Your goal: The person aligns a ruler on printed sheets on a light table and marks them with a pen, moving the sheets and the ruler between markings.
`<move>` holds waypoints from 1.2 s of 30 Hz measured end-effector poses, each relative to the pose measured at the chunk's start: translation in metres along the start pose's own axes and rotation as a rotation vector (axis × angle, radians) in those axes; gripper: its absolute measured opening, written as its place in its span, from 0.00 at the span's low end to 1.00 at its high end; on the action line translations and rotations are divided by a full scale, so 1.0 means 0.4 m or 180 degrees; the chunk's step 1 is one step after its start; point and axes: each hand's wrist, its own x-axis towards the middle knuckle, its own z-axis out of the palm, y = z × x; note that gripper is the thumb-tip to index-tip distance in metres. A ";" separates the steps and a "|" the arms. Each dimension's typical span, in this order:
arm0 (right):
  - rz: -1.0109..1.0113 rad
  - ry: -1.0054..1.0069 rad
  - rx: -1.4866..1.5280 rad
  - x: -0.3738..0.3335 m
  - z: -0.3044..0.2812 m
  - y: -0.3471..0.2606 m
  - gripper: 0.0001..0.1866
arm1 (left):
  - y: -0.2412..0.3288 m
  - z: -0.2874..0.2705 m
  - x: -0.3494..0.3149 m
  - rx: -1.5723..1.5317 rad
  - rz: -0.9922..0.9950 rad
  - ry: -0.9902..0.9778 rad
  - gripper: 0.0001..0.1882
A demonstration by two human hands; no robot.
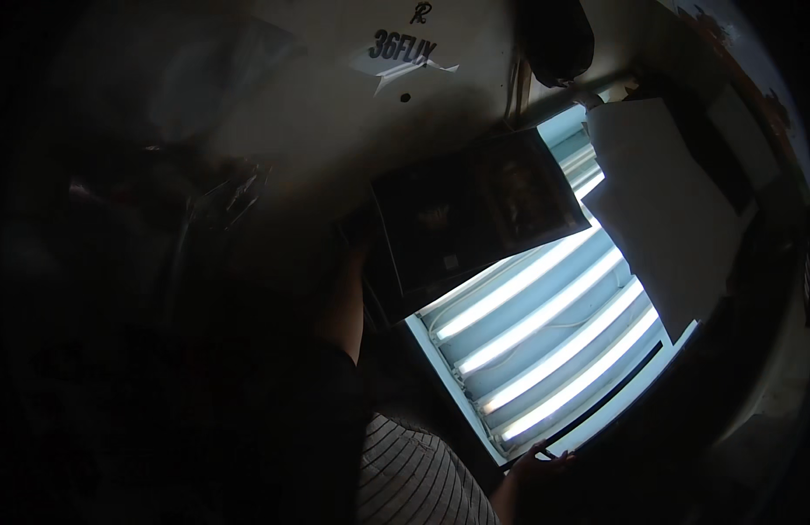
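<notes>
Head view: I see the left hand (358,245) at the left edge of the dark sheet (479,214), which covers the upper left part of the lit box (527,347); shadow hides whether its fingers are clamped or apart. The right hand (538,465) is at the box's lower rim, its grip too dim for me to tell, while a pale sheet (667,210) covers the right side.

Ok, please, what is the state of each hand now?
Left hand: beside the dark sheet; grip cannot be told.
Right hand: at the light box; grip cannot be told.
</notes>
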 end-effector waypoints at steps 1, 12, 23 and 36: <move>0.0003 0.0009 0.0030 -0.001 0.008 -0.001 0.34 | 0.000 0.009 0.008 -0.0024 -0.0001 -0.0218 0.29; -0.0063 0.0099 0.0218 -0.002 0.000 -0.027 0.34 | -0.072 0.149 0.065 -0.0206 0.0024 -0.0669 0.40; 0.0051 0.0116 0.0365 -0.004 0.000 -0.040 0.35 | 0.233 0.167 -0.188 0.0371 0.0528 -0.0538 0.36; 0.0235 -0.0227 -0.0026 -0.003 -0.035 -0.043 0.36 | 0.296 0.396 -0.302 -0.0026 0.1384 0.0694 0.59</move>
